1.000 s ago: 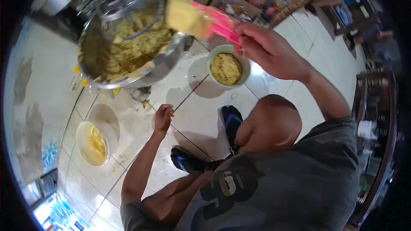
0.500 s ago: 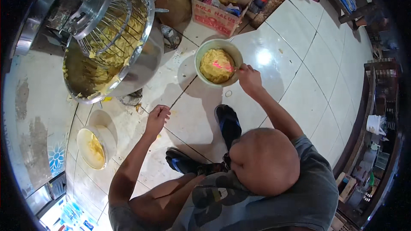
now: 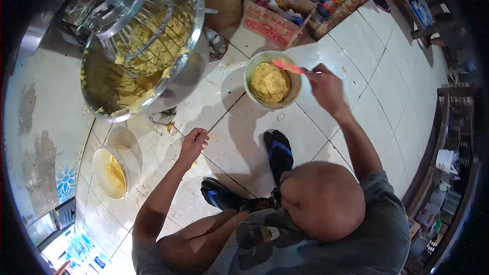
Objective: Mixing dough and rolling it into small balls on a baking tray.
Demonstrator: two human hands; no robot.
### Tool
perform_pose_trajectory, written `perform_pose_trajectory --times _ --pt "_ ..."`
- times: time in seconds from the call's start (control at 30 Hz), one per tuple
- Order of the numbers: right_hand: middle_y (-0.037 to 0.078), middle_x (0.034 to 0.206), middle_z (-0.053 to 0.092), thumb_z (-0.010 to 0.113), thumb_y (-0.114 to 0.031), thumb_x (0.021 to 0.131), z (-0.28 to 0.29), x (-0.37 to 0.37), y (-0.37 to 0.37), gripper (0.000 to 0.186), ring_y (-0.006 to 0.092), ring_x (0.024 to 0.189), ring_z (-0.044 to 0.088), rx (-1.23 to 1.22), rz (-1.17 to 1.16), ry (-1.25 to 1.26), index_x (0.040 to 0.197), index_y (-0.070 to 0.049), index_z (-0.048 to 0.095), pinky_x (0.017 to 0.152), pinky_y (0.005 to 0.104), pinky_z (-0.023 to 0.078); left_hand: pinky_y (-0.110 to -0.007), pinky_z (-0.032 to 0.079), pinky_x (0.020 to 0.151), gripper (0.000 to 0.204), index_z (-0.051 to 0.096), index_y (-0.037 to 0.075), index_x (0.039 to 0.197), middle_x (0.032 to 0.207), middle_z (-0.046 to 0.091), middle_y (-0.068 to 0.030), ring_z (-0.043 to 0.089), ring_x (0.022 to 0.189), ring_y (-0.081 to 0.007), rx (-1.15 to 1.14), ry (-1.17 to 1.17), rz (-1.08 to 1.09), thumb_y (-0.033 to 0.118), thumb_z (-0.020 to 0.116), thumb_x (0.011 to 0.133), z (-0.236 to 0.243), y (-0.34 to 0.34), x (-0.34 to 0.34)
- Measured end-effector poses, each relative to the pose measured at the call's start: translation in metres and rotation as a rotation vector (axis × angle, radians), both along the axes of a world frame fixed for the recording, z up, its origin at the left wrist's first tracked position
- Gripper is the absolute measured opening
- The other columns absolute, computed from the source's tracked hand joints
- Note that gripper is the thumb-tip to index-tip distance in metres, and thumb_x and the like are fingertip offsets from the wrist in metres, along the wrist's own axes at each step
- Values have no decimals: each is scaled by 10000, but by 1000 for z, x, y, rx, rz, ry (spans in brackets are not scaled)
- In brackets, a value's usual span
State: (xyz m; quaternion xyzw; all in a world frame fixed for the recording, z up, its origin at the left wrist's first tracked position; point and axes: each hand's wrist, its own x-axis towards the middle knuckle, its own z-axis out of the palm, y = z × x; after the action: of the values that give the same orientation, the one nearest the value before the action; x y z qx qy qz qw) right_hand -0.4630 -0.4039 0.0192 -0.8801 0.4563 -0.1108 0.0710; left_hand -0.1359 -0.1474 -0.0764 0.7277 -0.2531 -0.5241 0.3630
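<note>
My right hand (image 3: pixel 326 89) grips a pink spatula (image 3: pixel 288 66) whose blade rests at the far rim of a pale green bowl (image 3: pixel 293 99) on the tiled floor. The bowl holds yellow batter (image 3: pixel 268 82). My left hand (image 3: pixel 193 145) hangs loosely above the floor tiles with nothing in it, fingers slightly curled. To the left stands a large steel mixing bowl (image 3: pixel 191 71), tilted, smeared with the same yellow batter, with a wire whisk (image 3: pixel 137 20) inside it.
A white bucket (image 3: pixel 130 160) with yellow residue sits on the floor at the left. A cardboard box (image 3: pixel 270 23) of packets stands behind the green bowl. My blue-and-black sandalled feet (image 3: pixel 277 153) are planted near the bowl. Shelving with clutter runs along the right edge.
My right hand carried the spatula with batter from the big steel bowl to the green bowl, and now holds it at the bowl's rim. My left hand stayed low over the floor.
</note>
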Motion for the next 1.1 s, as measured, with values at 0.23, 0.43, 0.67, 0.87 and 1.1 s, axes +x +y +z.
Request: perform_pose_trajectory --times 0.23,0.43,0.67,0.87,1.1 --pt "68 904 606 655 41 805 87 16 0 263 139 689 522 283 110 -649 1060 -16 687 599 242 426 -244 447 639 202 632 52 992 833 630 -41 551 711 -130 -53 9 8 217 536 926 -21 -1 -7" --pt "27 812 593 673 -7 821 155 88 1 221 115 647 488 66 474 -677 1042 1 684 586 233 408 -247 448 646 195 622 50 986 821 623 -40 552 717 -129 -134 67 38 217 533 939 -29 -5 -12" --pt "12 748 582 653 -61 862 176 134 -5 114 103 609 465 98 586 -502 968 -18 661 553 235 374 -249 448 659 201 611 46 1009 863 619 -46 557 740 -133 -115 72 24 227 553 943 -24 -12 -28" --pt "-3 745 515 577 -43 903 118 113 1 91 66 609 407 641 542 -797 976 -7 617 534 201 320 -246 461 674 291 603 45 1153 947 623 -57 569 781 -135 -200 -41 -129 251 571 950 12 -15 -38" --pt "26 1012 510 469 3 932 68 154 64 295 71 719 420 1383 717 -558 1204 -85 395 590 202 350 -268 472 731 360 542 37 1270 1051 609 -53 564 876 -129 -666 302 314 266 491 998 124 -23 -71"
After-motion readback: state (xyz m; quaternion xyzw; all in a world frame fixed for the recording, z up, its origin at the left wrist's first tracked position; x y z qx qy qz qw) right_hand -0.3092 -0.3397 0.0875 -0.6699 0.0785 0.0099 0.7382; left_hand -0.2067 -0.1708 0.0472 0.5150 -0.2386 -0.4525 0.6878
